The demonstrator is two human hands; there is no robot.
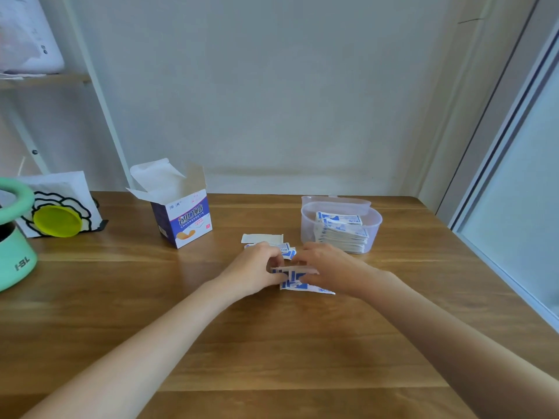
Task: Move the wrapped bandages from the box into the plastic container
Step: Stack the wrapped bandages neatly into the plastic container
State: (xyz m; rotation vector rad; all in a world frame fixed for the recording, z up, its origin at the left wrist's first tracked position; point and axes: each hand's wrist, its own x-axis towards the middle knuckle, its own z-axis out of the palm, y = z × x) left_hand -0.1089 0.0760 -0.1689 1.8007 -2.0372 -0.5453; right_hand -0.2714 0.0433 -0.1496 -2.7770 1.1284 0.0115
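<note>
An open blue-and-white bandage box (183, 220) stands at the back left of the wooden table (272, 343), flaps up. To its right, a clear oval plastic container (308, 225) holds a stack of wrapped bandages (341, 234). Between them, loose blue-and-white wrapped bandages (298, 282) lie on the table. My left hand (255, 269) and my right hand (325, 269) meet over this small pile, fingers closed on its wrappers. More wrappers (286, 251) and a plain white strip (261, 238) lie just behind my hands.
A mint-green round object (13, 237) and a yellow-green lid (57, 220) sit at the left edge, in front of a white printed bag (60, 189). A shelf frame (99, 95) rises at the left. The container's lid (335, 202) lies behind it. A window frame (499, 176) borders the right.
</note>
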